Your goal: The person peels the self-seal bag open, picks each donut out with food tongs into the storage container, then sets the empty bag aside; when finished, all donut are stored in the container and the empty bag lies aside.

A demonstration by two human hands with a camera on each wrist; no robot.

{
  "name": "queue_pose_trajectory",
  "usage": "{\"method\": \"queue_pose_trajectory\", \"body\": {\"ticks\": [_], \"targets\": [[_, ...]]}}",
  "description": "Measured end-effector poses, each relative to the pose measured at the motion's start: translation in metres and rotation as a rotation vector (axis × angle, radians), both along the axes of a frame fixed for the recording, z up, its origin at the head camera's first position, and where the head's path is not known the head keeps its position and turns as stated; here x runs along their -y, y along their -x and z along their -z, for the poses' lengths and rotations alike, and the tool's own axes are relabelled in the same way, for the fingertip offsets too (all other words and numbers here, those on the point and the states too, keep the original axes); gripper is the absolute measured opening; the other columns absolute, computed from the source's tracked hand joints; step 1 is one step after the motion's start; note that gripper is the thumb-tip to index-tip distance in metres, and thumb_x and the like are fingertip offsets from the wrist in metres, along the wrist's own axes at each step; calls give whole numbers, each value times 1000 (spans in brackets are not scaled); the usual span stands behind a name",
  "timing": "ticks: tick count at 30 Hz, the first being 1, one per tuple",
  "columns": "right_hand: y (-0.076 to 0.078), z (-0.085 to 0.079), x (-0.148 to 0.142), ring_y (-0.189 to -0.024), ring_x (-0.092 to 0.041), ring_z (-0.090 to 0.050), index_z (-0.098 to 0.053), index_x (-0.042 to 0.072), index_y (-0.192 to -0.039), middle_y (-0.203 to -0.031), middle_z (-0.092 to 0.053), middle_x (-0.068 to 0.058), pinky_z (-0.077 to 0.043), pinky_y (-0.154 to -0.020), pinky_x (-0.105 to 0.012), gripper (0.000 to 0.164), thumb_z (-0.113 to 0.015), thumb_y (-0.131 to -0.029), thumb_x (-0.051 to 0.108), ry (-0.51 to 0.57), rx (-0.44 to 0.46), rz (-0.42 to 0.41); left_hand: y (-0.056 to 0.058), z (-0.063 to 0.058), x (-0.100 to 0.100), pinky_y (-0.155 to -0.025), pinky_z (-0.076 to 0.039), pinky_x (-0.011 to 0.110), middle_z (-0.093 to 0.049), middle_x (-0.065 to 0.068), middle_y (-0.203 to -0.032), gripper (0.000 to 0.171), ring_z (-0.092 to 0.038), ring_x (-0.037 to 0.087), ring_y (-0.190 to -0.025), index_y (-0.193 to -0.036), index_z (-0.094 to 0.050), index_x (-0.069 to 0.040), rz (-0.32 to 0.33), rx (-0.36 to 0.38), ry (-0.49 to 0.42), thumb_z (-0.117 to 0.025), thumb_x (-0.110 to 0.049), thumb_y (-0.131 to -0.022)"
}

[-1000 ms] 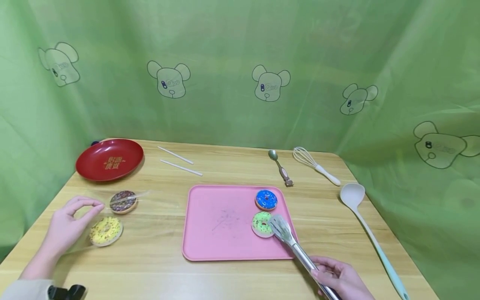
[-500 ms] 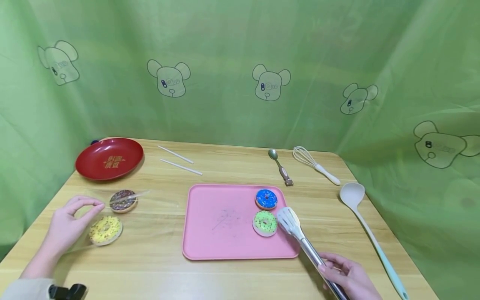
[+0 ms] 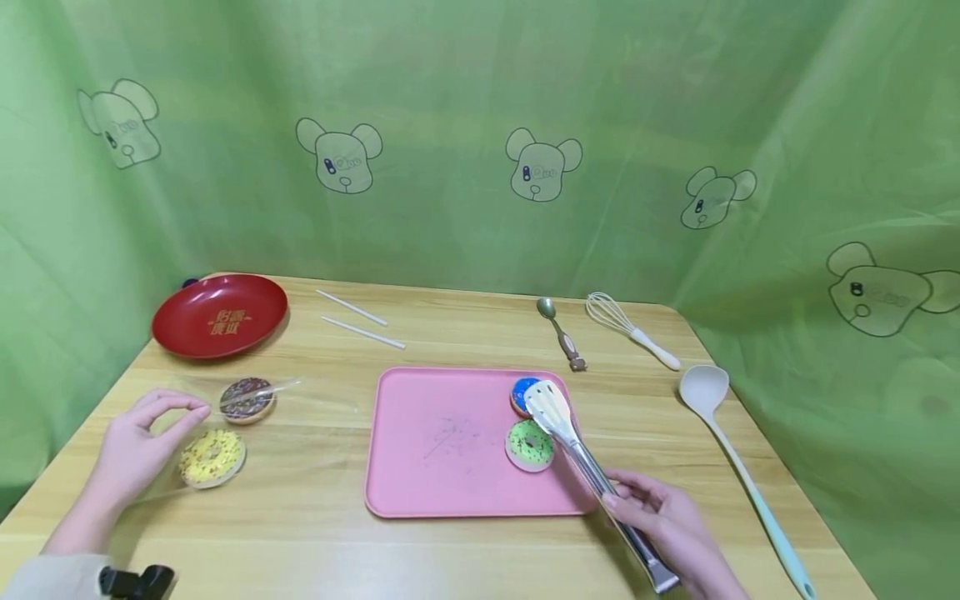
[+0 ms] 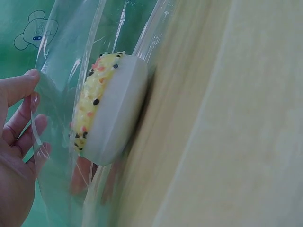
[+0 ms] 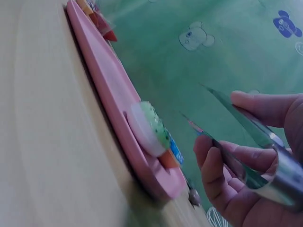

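i have the right hand [image 3: 663, 517] gripping silver tongs [image 3: 583, 460], pointing eleven o'clock from its fingers [image 5: 262, 106]; the left hand [image 3: 135, 442] pinches a clear bag [image 4: 56, 118], brown doughnut [image 3: 246, 406] at three.

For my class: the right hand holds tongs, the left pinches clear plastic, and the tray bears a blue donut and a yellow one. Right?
Not quite: the head view shows a green donut, not a yellow one, beside the blue donut on the tray. The right hand does hold tongs, and the left hand pinches clear plastic.
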State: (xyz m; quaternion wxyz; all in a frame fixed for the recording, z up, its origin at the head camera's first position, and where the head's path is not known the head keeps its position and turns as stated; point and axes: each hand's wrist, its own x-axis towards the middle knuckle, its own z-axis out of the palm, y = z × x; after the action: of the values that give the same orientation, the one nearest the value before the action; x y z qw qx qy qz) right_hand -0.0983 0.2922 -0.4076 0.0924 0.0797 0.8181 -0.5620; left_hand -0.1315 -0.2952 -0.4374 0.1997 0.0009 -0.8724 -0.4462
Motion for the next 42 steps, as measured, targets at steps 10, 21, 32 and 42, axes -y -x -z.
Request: {"method": "queue_pose_trajectory", "body": {"ticks": [10, 21, 32, 42], "targets": [[33, -5, 39, -86, -25, -59, -52, -3, -125, -101, -58, -17, -51, -73, -27, 52, -72, -79, 12, 114, -83, -150, -3, 0, 2, -99, -28, 27, -58, -12, -98, 22, -45, -7, -97, -99, -66, -6, -26, -6, 27, -66, -24, -88], [61, -1, 91, -77, -18, -55, -56, 0, -122, -96, -57, -15, -50, -65, -24, 49, -74, -78, 16, 137, -91, -311, 0, -1, 1, -96, -30, 25, -59, -10, -100, 22, -45, -7, -98, -101, -66, -7, -16, -10, 31, -67, -24, -87], [76, 7, 152, -72, -15, -57, -62, 2, -116, -88, -64, -8, -49, -60, -23, 43, -76, -77, 15, 108, -104, -454, 2, 0, 4, -98, -29, 21, -58, -12, -99, 20, -45, -8, -98, -100, -66, -4, -9, -37, 23, -67, -20, -87], [84, 10, 202, -68, -13, -55, -68, 9, -106, -81, -64, -1, -47, -58, -23, 33, -76, -76, 19, -31, -107, -587, 2, 2, 4, -90, -28, 13, -59, -9, -99, 19, -46, -7, -98, -99, -67, -5, -7, -45, 19, -67, -20, -87]]}}
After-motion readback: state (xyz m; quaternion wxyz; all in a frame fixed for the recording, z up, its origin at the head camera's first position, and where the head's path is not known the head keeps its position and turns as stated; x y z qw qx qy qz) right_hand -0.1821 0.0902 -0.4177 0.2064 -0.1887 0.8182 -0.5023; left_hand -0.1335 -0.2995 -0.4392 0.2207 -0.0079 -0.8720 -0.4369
